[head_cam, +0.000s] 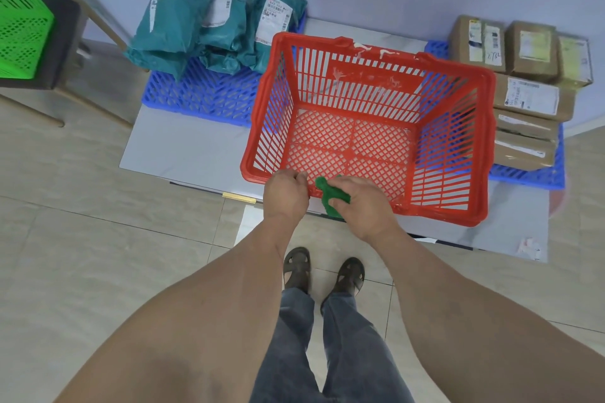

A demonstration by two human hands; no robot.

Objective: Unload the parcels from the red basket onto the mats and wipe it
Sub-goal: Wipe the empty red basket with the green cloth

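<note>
Now the red basket [366, 127] sits empty on a grey board [183, 147] between two blue mats [203, 95] bearing parcels; the left hand [285, 196] grips its near rim, the right hand [357, 206] pinches a green cloth [330, 198] there.

both forearms reach forward, hands close together: left hand [285, 196] curled, right hand [359, 203] pinching.

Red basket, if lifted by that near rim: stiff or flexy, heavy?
Likely light: the basket is empty, all open lattice. Probably fairly stiff, since the thick rim keeps its shape where the left hand grips it. It may tilt when lifted from one side.
</note>
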